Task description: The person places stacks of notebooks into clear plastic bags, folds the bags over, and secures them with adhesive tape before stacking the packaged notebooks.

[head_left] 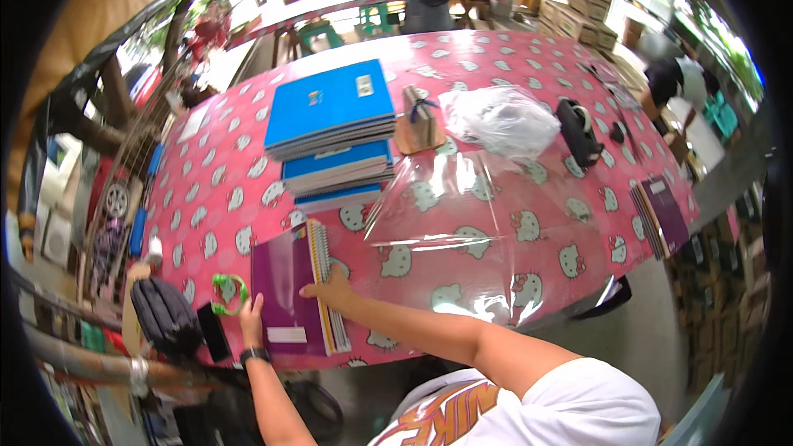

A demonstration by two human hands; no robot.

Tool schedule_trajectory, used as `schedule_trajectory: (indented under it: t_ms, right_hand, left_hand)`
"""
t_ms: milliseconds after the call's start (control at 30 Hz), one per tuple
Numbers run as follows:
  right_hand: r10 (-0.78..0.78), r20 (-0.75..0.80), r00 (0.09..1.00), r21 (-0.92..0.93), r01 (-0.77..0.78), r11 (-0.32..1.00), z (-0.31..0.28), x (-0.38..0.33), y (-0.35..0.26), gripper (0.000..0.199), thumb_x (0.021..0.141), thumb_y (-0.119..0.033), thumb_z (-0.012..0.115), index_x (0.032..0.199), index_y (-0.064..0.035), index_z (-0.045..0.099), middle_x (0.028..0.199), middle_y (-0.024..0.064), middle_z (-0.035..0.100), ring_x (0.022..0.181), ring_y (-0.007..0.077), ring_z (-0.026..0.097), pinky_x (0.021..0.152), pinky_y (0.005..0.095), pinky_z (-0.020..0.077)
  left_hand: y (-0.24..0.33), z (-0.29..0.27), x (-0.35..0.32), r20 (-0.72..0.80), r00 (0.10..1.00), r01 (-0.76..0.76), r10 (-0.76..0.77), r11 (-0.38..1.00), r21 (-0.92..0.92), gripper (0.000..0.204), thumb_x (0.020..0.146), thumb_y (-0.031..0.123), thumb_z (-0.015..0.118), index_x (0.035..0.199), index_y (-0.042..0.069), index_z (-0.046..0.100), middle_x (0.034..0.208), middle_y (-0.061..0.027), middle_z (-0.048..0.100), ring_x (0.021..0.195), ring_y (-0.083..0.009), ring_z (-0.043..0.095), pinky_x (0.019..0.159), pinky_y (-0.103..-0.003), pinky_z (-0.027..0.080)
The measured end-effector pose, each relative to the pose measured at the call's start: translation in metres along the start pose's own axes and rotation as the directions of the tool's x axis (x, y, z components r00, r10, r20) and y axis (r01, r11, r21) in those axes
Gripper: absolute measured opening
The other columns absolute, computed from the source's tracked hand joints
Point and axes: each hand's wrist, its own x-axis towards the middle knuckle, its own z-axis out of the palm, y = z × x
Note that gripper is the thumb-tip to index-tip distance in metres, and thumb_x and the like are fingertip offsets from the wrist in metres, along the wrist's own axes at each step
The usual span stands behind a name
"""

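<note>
A stack of purple spiral notebooks (285, 293) lies at the near edge of the table, with its coil bindings on the right. My right hand (332, 287) is closed on that bound side, thumb on the top cover and fingers around the coils. At the opposite edge, my left hand (252, 319) grips the stack's left side with its thumb against the cover; some of its fingers are hidden. Just beyond my left hand is a bright green looped thing (230, 293), its kind unclear. Blue spiral notebooks (330, 107) are piled behind the purple ones.
Clear plastic sheeting (462, 215) covers the table's middle. Behind it are a crumpled plastic bag (504, 120), a black tape dispenser (581, 132) and a small wooden block (420, 124). More purple notebooks (661, 215) lie right. A dark pouch (165, 314) and phone (213, 333) sit left.
</note>
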Motion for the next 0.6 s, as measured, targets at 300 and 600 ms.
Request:
schedule_trajectory:
  t_ms: [300, 600]
  right_hand:
    - [-0.358, 0.861, 0.361, -0.256, 0.916, 0.308, -0.129, -0.127, -0.246, 0.077, 0.052, -0.017, 0.078, 0.121, -0.0072, 0.045, 0.112, 0.0150, 0.056, 0.110, 0.0321, 0.051, 0.094, 0.0443, 0.0379]
    - [-0.700, 0.296, 0.650, -0.505, 0.729, 0.463, -0.297, -0.207, -0.291, 0.060, 0.077, -0.010, 0.065, 0.132, -0.0150, 0.042, 0.132, 0.0180, 0.044, 0.115, 0.0278, 0.049, 0.098, 0.0384, 0.0386]
  left_hand:
    - [0.190, 0.083, -0.155, 0.465, 0.882, 0.448, 0.075, 0.171, -0.877, 0.046, 0.093, 0.040, 0.049, 0.122, 0.005, 0.050, 0.112, -0.0065, 0.059, 0.099, -0.0170, 0.056, 0.081, -0.030, 0.046]
    - [0.289, 0.214, -0.160, 0.294, 0.876, 0.076, 0.384, 0.491, -0.868, 0.040, 0.093, 0.036, 0.049, 0.115, 0.004, 0.051, 0.103, -0.0060, 0.060, 0.087, -0.0152, 0.059, 0.070, -0.026, 0.049]
